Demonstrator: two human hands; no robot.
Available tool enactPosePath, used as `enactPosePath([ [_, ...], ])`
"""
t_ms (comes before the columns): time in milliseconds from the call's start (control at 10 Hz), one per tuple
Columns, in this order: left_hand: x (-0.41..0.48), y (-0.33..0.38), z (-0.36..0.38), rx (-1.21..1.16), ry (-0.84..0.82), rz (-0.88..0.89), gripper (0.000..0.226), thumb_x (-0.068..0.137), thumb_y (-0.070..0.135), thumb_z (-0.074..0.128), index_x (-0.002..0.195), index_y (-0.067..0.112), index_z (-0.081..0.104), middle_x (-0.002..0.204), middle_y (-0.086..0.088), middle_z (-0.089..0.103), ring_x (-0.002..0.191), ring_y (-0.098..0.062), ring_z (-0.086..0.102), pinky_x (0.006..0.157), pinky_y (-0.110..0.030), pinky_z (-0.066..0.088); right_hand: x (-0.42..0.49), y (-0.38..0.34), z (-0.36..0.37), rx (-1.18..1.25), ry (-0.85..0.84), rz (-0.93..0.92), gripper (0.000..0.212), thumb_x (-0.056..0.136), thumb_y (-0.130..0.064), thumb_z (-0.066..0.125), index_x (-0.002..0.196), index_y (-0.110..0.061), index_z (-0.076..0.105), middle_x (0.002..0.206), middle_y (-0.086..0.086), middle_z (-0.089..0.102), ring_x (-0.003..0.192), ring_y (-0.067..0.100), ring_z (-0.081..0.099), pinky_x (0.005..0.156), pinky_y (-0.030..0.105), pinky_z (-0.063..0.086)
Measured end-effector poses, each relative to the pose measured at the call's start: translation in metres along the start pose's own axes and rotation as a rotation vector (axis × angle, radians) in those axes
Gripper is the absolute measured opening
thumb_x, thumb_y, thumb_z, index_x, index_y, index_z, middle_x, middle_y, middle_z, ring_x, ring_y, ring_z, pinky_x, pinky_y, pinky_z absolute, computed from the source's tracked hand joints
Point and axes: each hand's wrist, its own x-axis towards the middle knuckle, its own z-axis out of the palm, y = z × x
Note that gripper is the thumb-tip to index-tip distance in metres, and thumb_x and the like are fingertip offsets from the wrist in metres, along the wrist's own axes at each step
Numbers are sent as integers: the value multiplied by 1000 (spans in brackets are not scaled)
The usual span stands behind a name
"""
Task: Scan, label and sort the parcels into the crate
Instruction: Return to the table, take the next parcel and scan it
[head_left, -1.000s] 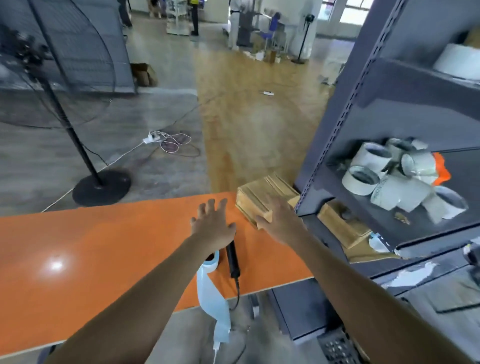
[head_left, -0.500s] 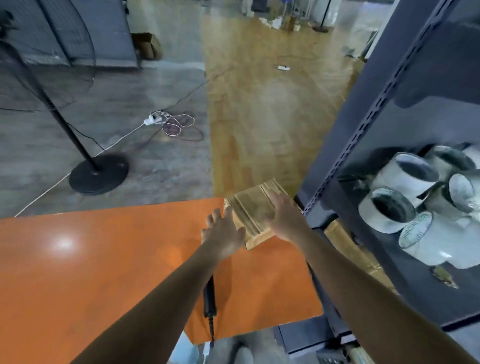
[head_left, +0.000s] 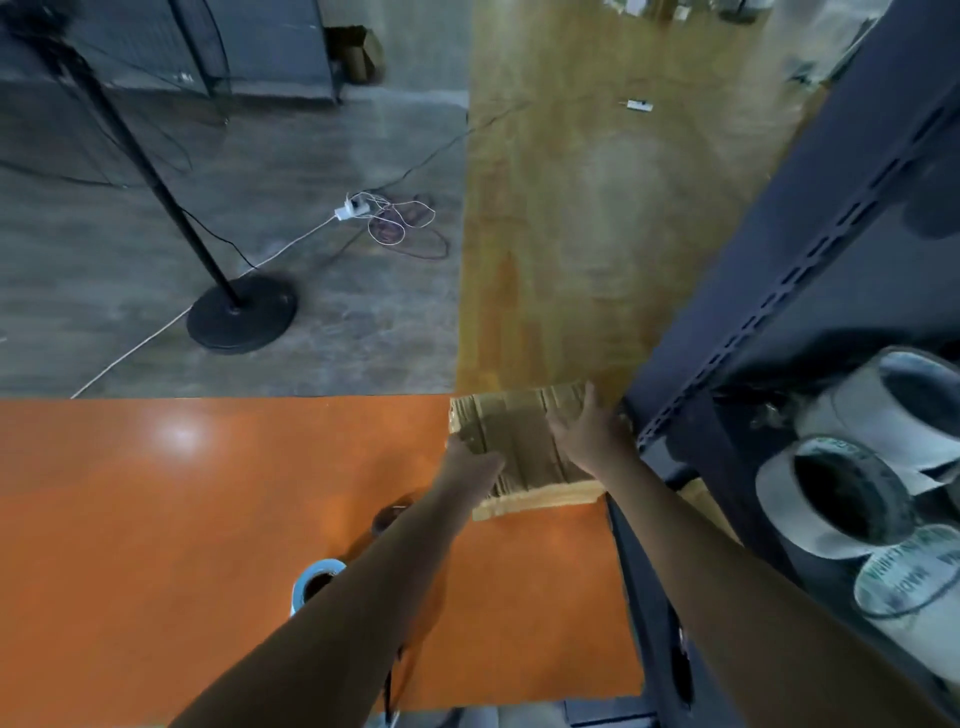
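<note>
A stack of flat brown cardboard pieces lies at the far right corner of the orange table. My left hand grips the stack's left edge, fingers curled at the side. Over the stack's top right part lies my right hand, one finger reaching the far edge and the others wrapped over the right side. A blue-rimmed label roll stands on the table beside my left forearm. A dark handheld scanner is mostly hidden under that arm. No crate is in view.
A dark metal shelf rack stands hard against the table's right side, holding several white tape rolls. A fan stand with a round black base and loose cables are on the floor beyond the table.
Both hands reached forward and closed onto the cardboard stack; the left hand moved from above the scanner to the stack's left edge. The view tilted down and closer.
</note>
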Motion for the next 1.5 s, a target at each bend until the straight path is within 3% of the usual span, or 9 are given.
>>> enactPosePath([
  [100,-1,0,-17,-162,51,-48,52,93,20,56,141,10,40,130,-17,53,105,-32,58,57,-21,42,-4,-10,-10,153,22,41,81,98,-59,41,157,-11,15,155,17,34,140,40,31,107,50,34],
  [400,-22,10,-95,-507,183,59,36,79,25,61,111,11,54,94,-18,62,75,-29,63,65,-41,53,-27,-80,-38,466,56,-44,71,96,-61,38,151,-17,32,151,18,32,142,35,25,111,51,28],
  [600,-22,-16,-162,-497,182,-47,106,48,87,42,123,13,57,118,-11,62,102,-32,62,76,-45,57,-61,-135,-31,604,89,-17,59,98,-60,39,122,-7,46,107,6,48,104,26,51,87,31,36],
  [800,-26,-61,-228,-471,147,46,54,75,52,59,114,15,57,115,-9,64,98,-29,63,77,-44,57,-104,-194,-10,660,172,9,31,85,-44,56,84,-14,49,73,1,49,75,24,55,59,30,38],
  [1000,-34,-114,-283,-518,56,128,41,89,7,54,128,16,44,107,-10,58,86,-26,57,66,-33,49,-151,-244,21,654,82,-21,48,90,-18,59,135,-27,46,98,-9,54,80,8,56,75,36,55],
  [1100,-34,-144,-303,-515,34,173,40,86,4,60,119,18,43,97,-6,56,76,-20,55,70,-34,49,-170,-260,40,670,66,11,56,86,-5,64,135,-22,43,109,0,53,83,15,58,89,49,56],
  [1200,-41,-164,-316,-496,-31,178,44,77,22,67,119,19,56,106,-8,67,81,-24,65,61,-30,52,-185,-270,52,691,47,25,54,87,-10,66,134,-21,42,114,-2,50,94,17,56,95,48,53],
  [1400,-49,-185,-324,-533,-3,91,54,80,62,56,114,20,54,103,-7,65,89,-27,65,74,-40,57,-199,-276,60,766,-23,63,71,81,-73,48,133,-24,46,129,-3,56,114,21,58,98,50,51],
  [1500,-53,-195,-320,-574,5,82,31,92,34,59,111,12,48,96,-8,60,80,-23,61,68,-36,53,-202,-276,64,801,-38,29,49,94,-60,47,127,-24,49,125,-2,54,115,18,54,102,51,48],
])
